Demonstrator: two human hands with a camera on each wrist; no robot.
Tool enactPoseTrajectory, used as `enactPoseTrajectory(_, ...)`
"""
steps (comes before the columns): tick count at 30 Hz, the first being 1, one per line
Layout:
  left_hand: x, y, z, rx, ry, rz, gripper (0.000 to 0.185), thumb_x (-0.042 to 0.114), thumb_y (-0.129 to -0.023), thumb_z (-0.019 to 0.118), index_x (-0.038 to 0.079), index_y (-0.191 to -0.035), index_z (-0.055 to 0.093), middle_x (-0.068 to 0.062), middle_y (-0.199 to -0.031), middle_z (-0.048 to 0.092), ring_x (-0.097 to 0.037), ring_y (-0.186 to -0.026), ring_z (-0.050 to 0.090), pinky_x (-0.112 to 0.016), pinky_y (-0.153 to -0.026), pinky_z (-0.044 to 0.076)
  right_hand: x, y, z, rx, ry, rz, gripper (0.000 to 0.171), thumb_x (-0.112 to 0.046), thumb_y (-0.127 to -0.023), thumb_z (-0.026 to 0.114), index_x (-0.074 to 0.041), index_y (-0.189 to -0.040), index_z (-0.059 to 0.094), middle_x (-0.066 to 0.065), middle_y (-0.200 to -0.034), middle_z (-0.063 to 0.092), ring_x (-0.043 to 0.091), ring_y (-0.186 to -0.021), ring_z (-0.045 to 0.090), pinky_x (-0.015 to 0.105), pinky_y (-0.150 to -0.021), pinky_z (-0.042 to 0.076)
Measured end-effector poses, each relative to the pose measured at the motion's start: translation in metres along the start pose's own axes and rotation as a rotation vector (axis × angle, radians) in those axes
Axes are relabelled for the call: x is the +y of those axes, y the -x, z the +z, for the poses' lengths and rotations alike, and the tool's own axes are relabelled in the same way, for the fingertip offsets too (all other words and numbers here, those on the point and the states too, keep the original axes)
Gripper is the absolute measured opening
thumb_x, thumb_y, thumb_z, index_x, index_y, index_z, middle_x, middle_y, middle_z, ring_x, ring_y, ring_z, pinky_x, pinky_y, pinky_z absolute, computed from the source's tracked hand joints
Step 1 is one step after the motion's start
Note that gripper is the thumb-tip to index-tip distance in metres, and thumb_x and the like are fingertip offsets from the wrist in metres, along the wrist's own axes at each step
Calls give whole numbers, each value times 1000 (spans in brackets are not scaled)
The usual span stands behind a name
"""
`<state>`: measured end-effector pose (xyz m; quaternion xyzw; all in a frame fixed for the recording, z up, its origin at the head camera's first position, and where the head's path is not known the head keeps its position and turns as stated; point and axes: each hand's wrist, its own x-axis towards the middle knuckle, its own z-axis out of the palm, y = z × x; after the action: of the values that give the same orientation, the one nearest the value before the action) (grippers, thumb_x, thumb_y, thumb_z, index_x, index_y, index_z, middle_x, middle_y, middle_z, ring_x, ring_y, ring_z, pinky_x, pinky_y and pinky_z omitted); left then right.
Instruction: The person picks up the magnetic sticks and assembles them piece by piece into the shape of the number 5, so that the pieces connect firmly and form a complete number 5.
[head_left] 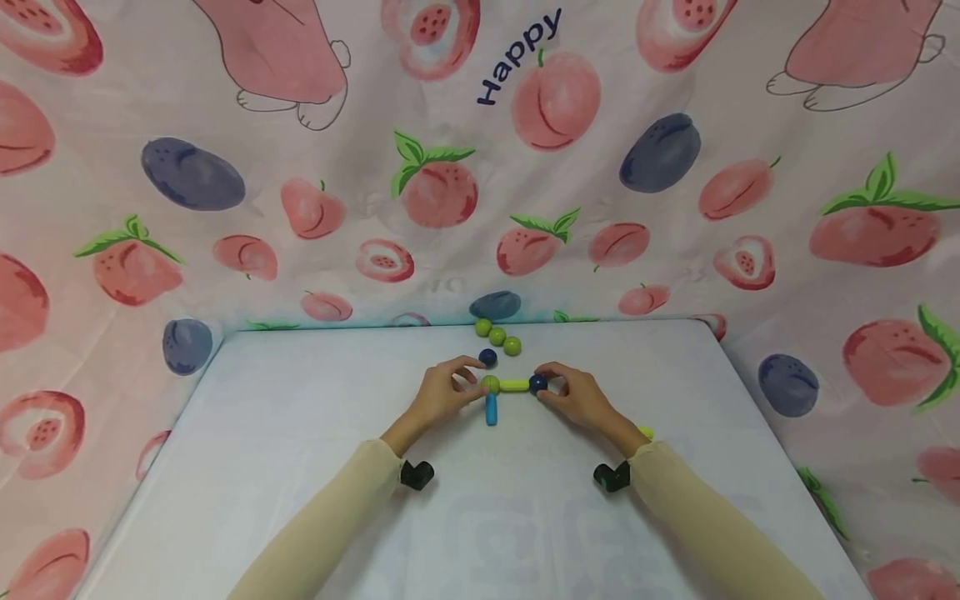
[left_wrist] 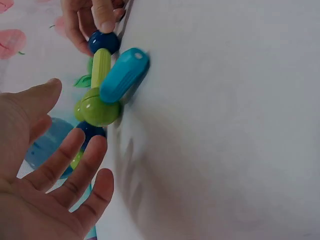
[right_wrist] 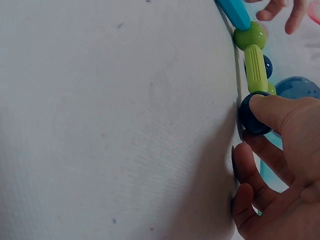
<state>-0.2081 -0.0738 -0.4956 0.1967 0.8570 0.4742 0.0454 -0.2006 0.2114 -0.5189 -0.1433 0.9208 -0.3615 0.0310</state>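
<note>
A yellow-green rod [head_left: 514, 386] joins a green ball [left_wrist: 100, 109] at its left end to a dark blue ball [right_wrist: 254, 116] at its right end. From the green ball a blue rod [head_left: 491, 409] points toward the person. My right hand [head_left: 576, 397] pinches the dark blue ball between thumb and fingers. Beside the green ball is my left hand [head_left: 441, 395]; in the left wrist view its fingers are spread and stand apart from the ball, holding nothing.
Just behind the joined pieces lies a loose dark blue ball [head_left: 487, 358]. Farther back, three green balls [head_left: 497, 337] sit in a slanting row near the table's far edge. A yellow-green piece [head_left: 646, 432] shows partly behind the right wrist. Fruit-print cloth [head_left: 442, 275] hangs behind the white table [head_left: 300, 392].
</note>
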Motion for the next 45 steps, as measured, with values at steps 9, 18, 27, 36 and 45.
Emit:
enactPoseTrajectory(9, -2, -22, 2, 78, -65, -29, 41, 20, -92, 79, 9, -129, 68, -16, -112, 71, -29, -87, 65, -39, -77, 56, 0, 2, 0, 6, -8, -14, 39, -17, -95, 75, -14, -133, 64, 7, -125, 68, 16, -75, 51, 30, -68, 43)
enactPoseTrajectory(18, -8, -41, 10, 104, -87, -59, 42, 21, -93, 79, 9, -131, 67, -19, -120, 68, -34, -95, 64, -45, -83, 54, 1, 1, 2, 4, -10, -11, 39, -18, -95, 75, -15, -133, 64, 7, -126, 68, 15, -76, 51, 30, -69, 44)
enactPoseTrajectory(27, -5, -56, 12, 69, -115, -120, 36, 20, -94, 77, 8, -128, 69, -18, -117, 71, -35, -110, 63, -51, -99, 47, 1, -2, 3, 3, -21, -15, 40, -18, -95, 75, -14, -133, 64, 7, -125, 69, 16, -77, 51, 30, -70, 45)
enactPoseTrajectory(36, -6, -63, 13, 30, -172, -198, 34, 20, -93, 79, 10, -125, 73, -13, -117, 71, -31, -111, 63, -47, -101, 48, 0, -5, 1, 1, 3, 7, 40, -19, -96, 75, -14, -134, 64, 7, -126, 68, 17, -78, 52, 30, -71, 45)
enactPoseTrajectory(45, -10, -63, 11, 66, -136, -168, 30, 16, -91, 80, 9, -120, 73, -13, -109, 74, -31, -106, 65, -47, -98, 50, -1, -9, -1, 11, 6, 9, 40, -16, -95, 75, -13, -133, 64, 10, -124, 68, 18, -83, 53, 32, -74, 46)
